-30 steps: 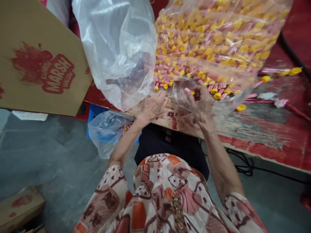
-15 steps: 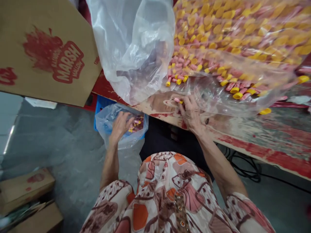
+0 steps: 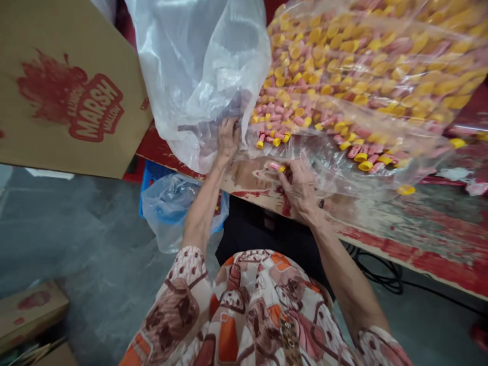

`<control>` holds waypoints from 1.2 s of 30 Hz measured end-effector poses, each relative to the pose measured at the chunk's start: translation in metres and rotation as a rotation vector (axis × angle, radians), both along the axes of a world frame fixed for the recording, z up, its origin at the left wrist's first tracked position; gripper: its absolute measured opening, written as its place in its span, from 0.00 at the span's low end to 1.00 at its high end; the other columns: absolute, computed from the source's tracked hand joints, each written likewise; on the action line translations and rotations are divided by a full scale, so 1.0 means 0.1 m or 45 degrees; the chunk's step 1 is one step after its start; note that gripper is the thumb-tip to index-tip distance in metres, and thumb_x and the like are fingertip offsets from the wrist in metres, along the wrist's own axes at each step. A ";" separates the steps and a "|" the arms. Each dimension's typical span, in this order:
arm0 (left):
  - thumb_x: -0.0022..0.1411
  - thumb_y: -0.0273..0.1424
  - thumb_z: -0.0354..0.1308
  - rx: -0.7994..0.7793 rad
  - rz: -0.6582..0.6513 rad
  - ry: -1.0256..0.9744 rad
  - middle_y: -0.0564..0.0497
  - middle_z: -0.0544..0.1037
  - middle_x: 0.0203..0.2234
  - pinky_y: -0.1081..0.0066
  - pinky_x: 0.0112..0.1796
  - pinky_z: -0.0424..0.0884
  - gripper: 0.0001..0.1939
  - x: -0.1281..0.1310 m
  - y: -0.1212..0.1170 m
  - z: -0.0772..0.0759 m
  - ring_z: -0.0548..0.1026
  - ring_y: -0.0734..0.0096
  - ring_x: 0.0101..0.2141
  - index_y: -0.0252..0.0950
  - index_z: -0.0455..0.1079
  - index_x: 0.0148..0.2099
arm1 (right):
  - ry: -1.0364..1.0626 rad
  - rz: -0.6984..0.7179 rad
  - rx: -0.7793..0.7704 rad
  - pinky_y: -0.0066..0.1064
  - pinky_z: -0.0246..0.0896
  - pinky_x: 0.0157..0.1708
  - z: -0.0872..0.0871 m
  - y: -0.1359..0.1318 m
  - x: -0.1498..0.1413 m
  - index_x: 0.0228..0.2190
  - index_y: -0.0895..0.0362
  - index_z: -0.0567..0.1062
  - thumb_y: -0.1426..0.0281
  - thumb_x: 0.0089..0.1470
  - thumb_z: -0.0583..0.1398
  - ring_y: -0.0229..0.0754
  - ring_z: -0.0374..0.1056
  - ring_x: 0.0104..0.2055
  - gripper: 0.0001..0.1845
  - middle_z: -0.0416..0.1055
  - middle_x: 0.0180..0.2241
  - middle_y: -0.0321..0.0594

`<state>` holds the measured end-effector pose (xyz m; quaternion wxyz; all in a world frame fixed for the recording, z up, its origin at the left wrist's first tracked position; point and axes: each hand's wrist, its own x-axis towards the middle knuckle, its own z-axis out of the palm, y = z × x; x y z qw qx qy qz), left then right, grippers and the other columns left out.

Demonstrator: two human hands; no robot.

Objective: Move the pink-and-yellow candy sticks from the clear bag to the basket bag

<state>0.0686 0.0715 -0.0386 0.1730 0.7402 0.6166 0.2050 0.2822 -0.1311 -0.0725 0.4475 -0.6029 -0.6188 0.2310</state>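
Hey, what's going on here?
A person's right hand pinches a small pink-and-yellow piece in its fingers, just below a large clear plastic bag packed with many more. The left hand presses against a second, looser clear bag. Both hands are over a worn red-painted table, near a cardboard box printed MARSH MALLOW. A smaller bag sits lower, by a blue crate.

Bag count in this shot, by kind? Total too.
Clear plastic bag packed with pink-and-yellow sweets: 1
Slack clear plastic bag at the left hand: 1
Small clear plastic bag in front of the blue crate: 1
Total: 3
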 end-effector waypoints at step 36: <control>0.84 0.41 0.58 -0.470 -0.260 -0.366 0.51 0.83 0.38 0.64 0.41 0.83 0.10 -0.05 -1.15 0.26 0.84 0.67 0.37 0.40 0.72 0.56 | 0.355 0.065 -0.199 0.49 0.81 0.55 -0.01 -0.17 0.04 0.57 0.50 0.78 0.49 0.79 0.62 0.54 0.81 0.51 0.19 0.83 0.49 0.46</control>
